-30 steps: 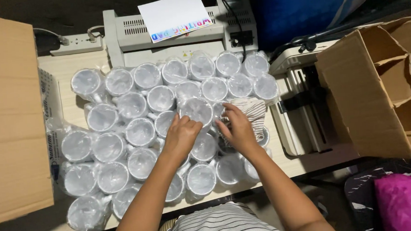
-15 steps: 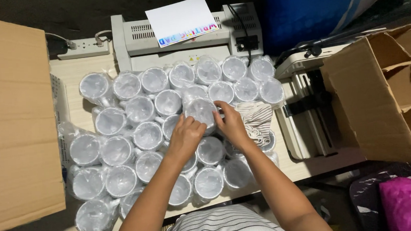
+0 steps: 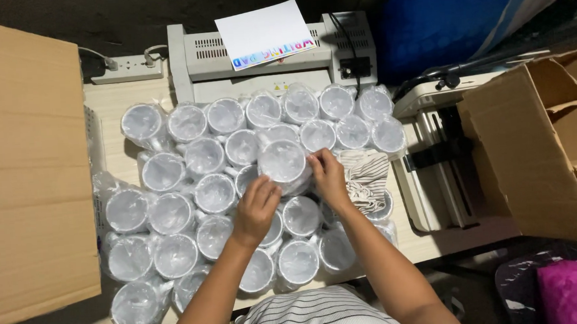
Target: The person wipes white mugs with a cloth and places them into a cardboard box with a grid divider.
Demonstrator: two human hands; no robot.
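Pale wooden tabletop (image 3: pixel 108 99) is crowded with plastic-wrapped white mugs. One wrapped mug (image 3: pixel 282 162), just above frame centre, is raised among the rest. It is judged hard, breakable and slippery in its film, best gripped around the body. Left hand (image 3: pixel 257 209) and right hand (image 3: pixel 328 177) are curled around its sides, forearms angled up from the lower edge.

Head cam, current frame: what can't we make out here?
- Head view: the left hand and right hand cover the sides of the raised plastic-wrapped white mug; grip contact hidden.
- Mugs under the striped cloth: hidden.
- Brown cardboard divider box: cut by the right edge.
- White laminating machine: partly covered by the white paper sheet.
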